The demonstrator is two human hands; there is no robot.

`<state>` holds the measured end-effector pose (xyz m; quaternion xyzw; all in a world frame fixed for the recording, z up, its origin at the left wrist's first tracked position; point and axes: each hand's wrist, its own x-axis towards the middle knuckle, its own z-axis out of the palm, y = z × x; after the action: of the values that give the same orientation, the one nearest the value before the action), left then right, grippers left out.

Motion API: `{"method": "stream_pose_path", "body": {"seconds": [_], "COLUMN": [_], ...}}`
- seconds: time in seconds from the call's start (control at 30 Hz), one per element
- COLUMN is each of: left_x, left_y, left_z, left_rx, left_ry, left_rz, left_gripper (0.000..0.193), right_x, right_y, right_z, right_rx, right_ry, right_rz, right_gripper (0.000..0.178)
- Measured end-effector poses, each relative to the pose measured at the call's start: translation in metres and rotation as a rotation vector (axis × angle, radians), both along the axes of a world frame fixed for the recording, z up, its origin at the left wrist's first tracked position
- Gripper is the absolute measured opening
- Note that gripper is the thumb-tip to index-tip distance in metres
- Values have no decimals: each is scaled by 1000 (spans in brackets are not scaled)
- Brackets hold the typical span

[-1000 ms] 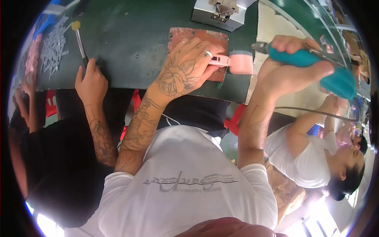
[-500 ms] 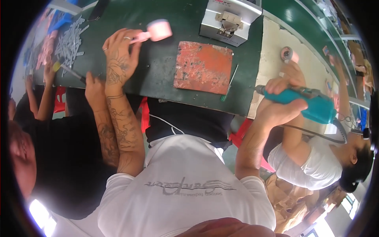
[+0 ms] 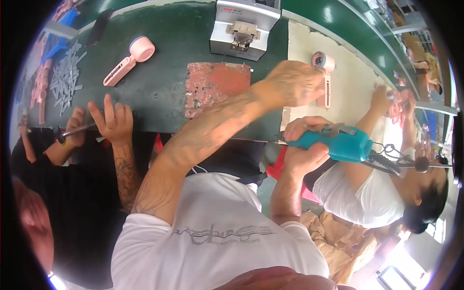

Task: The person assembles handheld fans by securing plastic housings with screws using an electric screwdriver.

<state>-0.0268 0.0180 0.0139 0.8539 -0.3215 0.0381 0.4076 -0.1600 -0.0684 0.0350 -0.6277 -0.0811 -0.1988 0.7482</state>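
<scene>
My left hand (image 3: 295, 83) is stretched across to the right, its fingers partly spread beside the slotted handle of a pink part with a round head (image 3: 327, 89). It is hard to see whether the fingertips touch it. In my right hand (image 3: 302, 154) is a teal electric screwdriver (image 3: 340, 144), held level with its tip toward the left. A second pink part (image 3: 140, 49) of the same shape lies on the green tabletop at the far left. Under my left forearm, partly covered, is a worn reddish square plate (image 3: 208, 82).
A silver box-shaped machine (image 3: 244, 38) stands behind the plate. Grey strips (image 3: 65, 79) are heaped at the left. A person in black sits at my left, their hand (image 3: 115, 121) near the table edge. At right, another person's hands (image 3: 394, 102) work over the pale board (image 3: 302, 48).
My left hand has let go of a pink part on the left of the table and swung right. The other pink part, formerly by the co-worker's hand, now lies free of it.
</scene>
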Motion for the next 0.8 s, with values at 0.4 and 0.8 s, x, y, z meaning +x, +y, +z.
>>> {"method": "stream_pose_path", "body": {"seconds": [0.4, 0.8], "left_x": [43, -74], "left_y": [-48, 125], "left_z": [-30, 17], "left_rx": [182, 35], "left_ry": [9, -33], "left_rz": [313, 221], "left_gripper": [32, 15], "right_x": [-26, 21], "right_y": [-8, -1], "right_z": [-4, 15], "right_rx": [-14, -50], "right_ry": [18, 187], "right_rz": [-76, 109], "right_gripper": [83, 89]}}
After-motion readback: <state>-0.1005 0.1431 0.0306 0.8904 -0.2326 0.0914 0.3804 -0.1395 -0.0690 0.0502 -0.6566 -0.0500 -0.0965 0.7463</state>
